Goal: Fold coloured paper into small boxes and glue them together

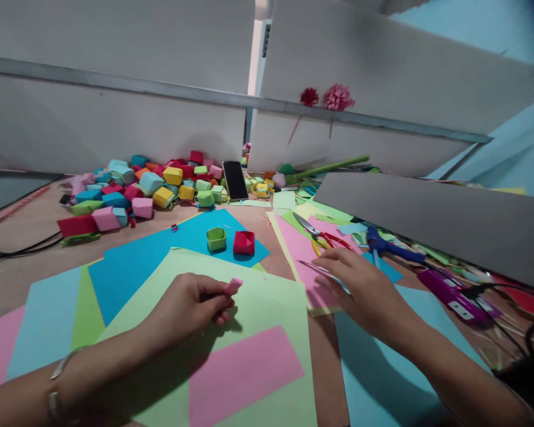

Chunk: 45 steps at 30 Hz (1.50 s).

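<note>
My left hand [191, 305] is closed in a pinch on a small folded pink paper piece [234, 286], held just above a pale green sheet [258, 302]. A pink paper rectangle [244, 373] lies on that sheet below the hand. My right hand [365, 290] lies with fingers stretched out over a pink sheet [300, 249], its fingertips at a thin metal tool I cannot make out. Red-handled scissors [323, 236] lie just beyond its fingers. A green paper box [216, 238] and a red paper box [244, 242] sit on a blue sheet [160, 255].
A heap of coloured paper boxes [146, 187] and a leaning phone [235, 179] stand at the back. A blue glue gun [389, 246], a purple device [454, 293] with cables, a grey board [449, 219] and green rolled paper [329, 168] are on the right.
</note>
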Available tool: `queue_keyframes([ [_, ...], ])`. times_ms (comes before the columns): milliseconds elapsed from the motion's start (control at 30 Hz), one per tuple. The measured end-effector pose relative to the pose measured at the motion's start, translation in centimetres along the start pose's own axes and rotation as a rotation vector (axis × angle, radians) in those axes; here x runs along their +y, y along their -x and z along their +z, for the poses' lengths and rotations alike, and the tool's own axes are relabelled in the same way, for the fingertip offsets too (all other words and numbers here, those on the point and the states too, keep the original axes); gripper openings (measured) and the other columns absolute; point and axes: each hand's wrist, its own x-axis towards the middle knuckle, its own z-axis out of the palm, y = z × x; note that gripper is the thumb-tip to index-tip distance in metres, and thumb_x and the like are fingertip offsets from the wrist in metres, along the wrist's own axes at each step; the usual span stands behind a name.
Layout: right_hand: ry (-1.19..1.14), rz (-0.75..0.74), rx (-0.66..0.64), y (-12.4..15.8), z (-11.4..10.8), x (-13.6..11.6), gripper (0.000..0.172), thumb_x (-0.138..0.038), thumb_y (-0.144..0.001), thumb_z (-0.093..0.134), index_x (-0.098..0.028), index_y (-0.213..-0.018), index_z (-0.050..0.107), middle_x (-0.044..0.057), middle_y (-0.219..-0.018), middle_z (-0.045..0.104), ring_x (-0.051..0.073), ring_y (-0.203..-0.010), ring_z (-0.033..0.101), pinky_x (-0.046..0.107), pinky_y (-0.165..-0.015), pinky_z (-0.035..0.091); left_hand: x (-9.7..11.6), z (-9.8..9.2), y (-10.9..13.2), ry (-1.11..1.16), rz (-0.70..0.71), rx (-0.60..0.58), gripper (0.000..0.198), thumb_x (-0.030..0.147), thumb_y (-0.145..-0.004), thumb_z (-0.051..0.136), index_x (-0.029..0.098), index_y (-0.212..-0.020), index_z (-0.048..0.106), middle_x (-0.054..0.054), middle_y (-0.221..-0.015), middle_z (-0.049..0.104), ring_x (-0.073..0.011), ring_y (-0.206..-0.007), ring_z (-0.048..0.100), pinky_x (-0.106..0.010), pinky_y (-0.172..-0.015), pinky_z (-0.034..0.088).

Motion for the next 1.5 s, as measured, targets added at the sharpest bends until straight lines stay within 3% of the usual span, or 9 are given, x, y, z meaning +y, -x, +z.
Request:
queue_keyframes([
  [133,-0.279,-0.319,0.017,-2.5,0.7,-6.0,0.024,-0.024,-0.091,0.058,-0.009,-0.107,0.067,0.014,-0.099,0.067,0.022,-0.091,0.063,0.033,-0.077,0.052,-0.8,-0.1,0.5,-0.360,0.346,0.093,0.025,0.017,-0.077,0.060,0.020,-0.094,0.078,-0.004,-0.077,0.075,-0.0159,-0.067,0.065,-0.025,-0.064,0.047],
  [267,-0.294,-0.402,0.026,-3.8,2.5,-8.9,0.015,-0.021,-0.089,0.061,-0.009,-0.087,0.069,0.012,-0.083,0.066,0.022,-0.078,0.060,0.033,-0.068,0.049,-1.1,-0.2,0.8,-0.556,0.457,0.094,0.022,0.012,-0.077,0.057,0.019,-0.084,0.077,-0.003,-0.070,0.072,-0.0141,-0.062,0.061,-0.022,-0.058,0.040],
  [433,-0.370,-0.335,0.065,-4.4,3.4,-8.1,0.023,-0.013,-0.091,0.054,-0.011,-0.071,0.065,0.008,-0.071,0.064,0.017,-0.069,0.059,0.027,-0.063,0.044,-0.3,0.0,0.9,-0.594,0.426,-0.005,0.023,0.009,-0.076,0.053,0.016,-0.073,0.074,-0.004,-0.064,0.070,-0.0136,-0.058,0.059,-0.022,-0.057,0.038],
  [667,-0.602,-0.147,-0.150,-5.4,3.4,-6.5,0.018,-0.017,-0.089,0.058,-0.014,-0.077,0.070,0.003,-0.072,0.068,0.012,-0.066,0.060,0.023,-0.059,0.042,1.0,-0.7,0.9,-0.221,0.018,-0.160,0.026,0.027,-0.085,0.051,0.015,-0.078,0.074,-0.004,-0.069,0.072,-0.0119,-0.047,0.057,-0.021,-0.049,0.042],
  [933,-0.856,0.119,-0.064,-5.2,5.4,-5.8,0.014,-0.024,-0.087,0.061,-0.016,-0.087,0.073,0.002,-0.070,0.069,0.014,-0.062,0.064,0.025,-0.059,0.049,-0.2,-1.2,-0.5,-0.357,0.354,0.200,0.025,0.022,-0.088,0.052,0.015,-0.097,0.073,-0.004,-0.073,0.074,-0.0116,-0.054,0.063,-0.020,-0.054,0.045],
  [1067,-0.627,-0.052,-0.064,-5.2,5.8,-5.9,0.017,-0.025,-0.085,0.066,-0.017,-0.098,0.071,0.007,-0.094,0.074,0.018,-0.083,0.067,0.029,-0.071,0.049,-1.2,-1.0,-0.5,-0.524,0.542,0.286,0.022,0.015,-0.084,0.055,0.015,-0.094,0.074,-0.006,-0.077,0.075,-0.0146,-0.062,0.067,-0.022,-0.057,0.046],
  [1167,-0.516,-0.181,-0.058,-5.0,6.1,-6.4,0.016,-0.028,-0.087,0.065,-0.015,-0.090,0.072,0.008,-0.086,0.074,0.018,-0.077,0.066,0.028,-0.067,0.046,-1.5,-0.6,-0.1,-0.625,0.665,0.271,0.021,0.010,-0.081,0.057,0.015,-0.092,0.075,-0.005,-0.072,0.074,-0.0145,-0.062,0.065,-0.021,-0.057,0.044],
  [1367,-0.743,-0.058,-0.389,-5.3,5.3,-6.2,0.016,-0.019,-0.088,0.058,-0.016,-0.087,0.074,0.001,-0.068,0.072,0.011,-0.057,0.064,0.021,-0.059,0.047,-0.7,-0.4,0.3,-0.587,0.537,0.155,0.020,0.009,-0.080,0.057,0.016,-0.084,0.075,-0.001,-0.062,0.070,-0.0112,-0.054,0.060,-0.020,-0.054,0.042],
  [1500,-0.835,0.163,-0.368,-5.5,4.7,-5.2,0.013,-0.022,-0.083,0.063,-0.017,-0.077,0.073,0.001,-0.068,0.071,0.011,-0.056,0.065,0.021,-0.057,0.049,-0.3,-0.7,0.1,-0.465,0.352,0.116,0.019,0.014,-0.082,0.056,0.016,-0.084,0.075,-0.002,-0.063,0.070,-0.0113,-0.053,0.060,-0.020,-0.052,0.043],
])
